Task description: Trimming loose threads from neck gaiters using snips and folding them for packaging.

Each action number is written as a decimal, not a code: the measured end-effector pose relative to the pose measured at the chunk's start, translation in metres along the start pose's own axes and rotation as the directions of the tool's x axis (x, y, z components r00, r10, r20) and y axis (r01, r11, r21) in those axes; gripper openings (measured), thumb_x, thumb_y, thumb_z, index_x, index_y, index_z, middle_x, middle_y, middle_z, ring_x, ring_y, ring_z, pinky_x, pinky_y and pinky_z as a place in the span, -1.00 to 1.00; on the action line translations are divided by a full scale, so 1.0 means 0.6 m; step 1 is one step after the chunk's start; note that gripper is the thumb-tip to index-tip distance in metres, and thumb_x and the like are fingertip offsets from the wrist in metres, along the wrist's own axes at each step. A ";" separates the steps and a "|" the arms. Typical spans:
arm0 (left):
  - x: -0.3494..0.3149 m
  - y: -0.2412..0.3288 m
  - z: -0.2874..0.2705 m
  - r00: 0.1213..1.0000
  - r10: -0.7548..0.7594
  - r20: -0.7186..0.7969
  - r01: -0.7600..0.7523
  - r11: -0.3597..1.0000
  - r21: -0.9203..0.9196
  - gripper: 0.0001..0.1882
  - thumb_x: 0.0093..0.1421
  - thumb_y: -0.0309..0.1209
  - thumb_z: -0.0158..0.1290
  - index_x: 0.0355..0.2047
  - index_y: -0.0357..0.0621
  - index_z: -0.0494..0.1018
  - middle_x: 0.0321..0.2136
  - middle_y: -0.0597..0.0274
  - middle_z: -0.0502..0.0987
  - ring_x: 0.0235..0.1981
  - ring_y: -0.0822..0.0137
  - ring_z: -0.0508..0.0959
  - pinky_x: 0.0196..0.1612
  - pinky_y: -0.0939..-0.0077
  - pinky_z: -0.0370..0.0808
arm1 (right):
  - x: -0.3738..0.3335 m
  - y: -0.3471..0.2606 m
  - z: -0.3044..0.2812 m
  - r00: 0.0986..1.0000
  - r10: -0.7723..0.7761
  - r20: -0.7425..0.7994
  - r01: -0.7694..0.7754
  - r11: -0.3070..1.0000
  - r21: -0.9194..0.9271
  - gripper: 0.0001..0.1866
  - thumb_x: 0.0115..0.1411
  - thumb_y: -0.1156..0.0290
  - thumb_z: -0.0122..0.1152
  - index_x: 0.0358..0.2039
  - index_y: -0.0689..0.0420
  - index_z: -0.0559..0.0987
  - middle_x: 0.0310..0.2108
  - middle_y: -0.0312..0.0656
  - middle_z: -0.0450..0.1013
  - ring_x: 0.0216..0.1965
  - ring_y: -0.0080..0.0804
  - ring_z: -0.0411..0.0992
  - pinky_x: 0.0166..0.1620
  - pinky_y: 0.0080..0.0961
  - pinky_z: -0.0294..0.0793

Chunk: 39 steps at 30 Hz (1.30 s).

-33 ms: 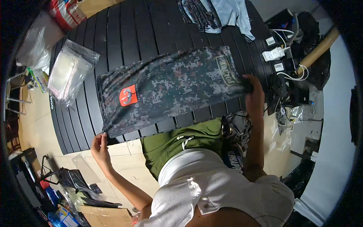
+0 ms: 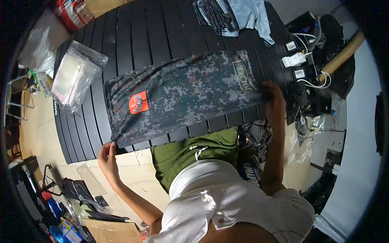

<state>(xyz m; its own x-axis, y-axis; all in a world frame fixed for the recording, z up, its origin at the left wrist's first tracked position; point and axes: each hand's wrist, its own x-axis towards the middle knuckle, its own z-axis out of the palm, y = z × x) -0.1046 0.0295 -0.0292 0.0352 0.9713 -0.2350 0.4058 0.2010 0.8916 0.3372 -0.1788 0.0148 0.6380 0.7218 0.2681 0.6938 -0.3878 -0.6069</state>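
A dark digital-camouflage cloth garment [image 2: 182, 95], folded to a long rectangle, lies across a black slatted table [image 2: 142, 32]. An orange patch with a winged emblem sits near its left end, and a framed patch with lettering near its right end. My left hand [image 2: 108, 158] pinches the near left corner at the table's front edge. At the right end, my right hand [image 2: 275, 99] has its fingers closed on the near corner, its fingertips partly in shadow. The cloth is stretched between both hands, with soft creases along its far edge.
Clear plastic bags [image 2: 75, 77] lie on the table's left side. Folded light-blue and dark striped clothes [image 2: 243, 18] rest at the far edge. A white plug adapter [image 2: 293, 60] with cables and black boxes sits at the right, beside a cardboard tube [image 2: 344, 52].
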 end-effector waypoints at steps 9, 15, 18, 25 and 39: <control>0.057 0.053 0.030 0.981 0.100 0.166 -0.126 0.980 0.154 -0.66 0.19 -0.28 -0.06 -0.22 -0.37 0.40 -0.39 0.31 0.48 -0.37 0.53 0.40 -0.29 0.70 0.32 | 0.090 0.063 -0.001 0.951 0.305 -0.044 -0.222 0.780 0.585 -0.80 0.16 0.36 -0.03 -0.30 0.16 0.51 -0.41 -0.30 0.43 -0.45 -0.59 0.35 -0.43 -0.64 0.35; 0.137 0.073 0.110 0.884 0.467 -0.017 -0.393 0.762 0.514 -0.66 0.05 -0.27 0.09 -0.23 -0.23 0.42 -0.39 0.02 0.48 -0.39 0.26 0.46 -0.30 0.48 0.38 | 0.164 0.099 0.110 0.934 0.283 0.216 -0.332 0.913 0.239 -0.56 0.00 0.09 0.23 -0.29 0.23 0.49 -0.43 -0.20 0.48 -0.42 -0.52 0.39 -0.31 -0.59 0.35; 0.145 0.068 0.129 0.863 0.474 -0.178 -0.325 0.788 0.524 -0.58 -0.02 -0.26 0.15 -0.18 -0.21 0.39 -0.42 0.02 0.41 -0.41 0.14 0.41 -0.33 0.37 0.37 | 0.163 0.064 0.123 0.950 0.279 0.142 -0.304 0.930 0.208 -0.77 -0.02 0.33 0.27 -0.49 0.24 0.50 -0.58 -0.40 0.40 -0.51 -0.72 0.28 -0.42 -0.76 0.25; 0.142 0.088 0.140 0.868 0.430 -0.250 -0.277 0.835 0.475 -0.79 0.00 -0.34 0.12 -0.43 -0.23 0.46 -0.48 0.00 0.41 -0.47 0.12 0.44 -0.37 0.35 0.37 | 0.162 0.094 0.099 0.951 0.274 0.146 -0.309 0.876 0.370 -0.82 -0.04 0.38 0.28 -0.51 0.18 0.47 -0.62 -0.44 0.36 -0.57 -0.76 0.26 -0.49 -0.79 0.21; 0.158 0.145 0.069 0.989 0.148 0.026 -0.141 0.975 -0.174 -0.84 0.09 -0.36 0.05 -0.40 -0.21 0.47 -0.52 0.46 0.43 -0.50 0.60 0.32 -0.38 0.76 0.24 | 0.179 0.063 0.018 0.964 0.190 0.188 -0.257 0.467 0.846 -0.73 0.04 0.59 0.09 -0.19 0.21 0.43 -0.46 -0.35 0.39 -0.45 -0.66 0.32 -0.36 -0.74 0.29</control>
<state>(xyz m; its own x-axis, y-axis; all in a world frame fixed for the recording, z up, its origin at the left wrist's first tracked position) -0.0283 0.1338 0.0098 0.1187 0.9867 -0.1110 0.2312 0.0813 0.9695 0.4282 -0.1097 0.0127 0.6839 0.7296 0.0027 -0.1229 0.1188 -0.9853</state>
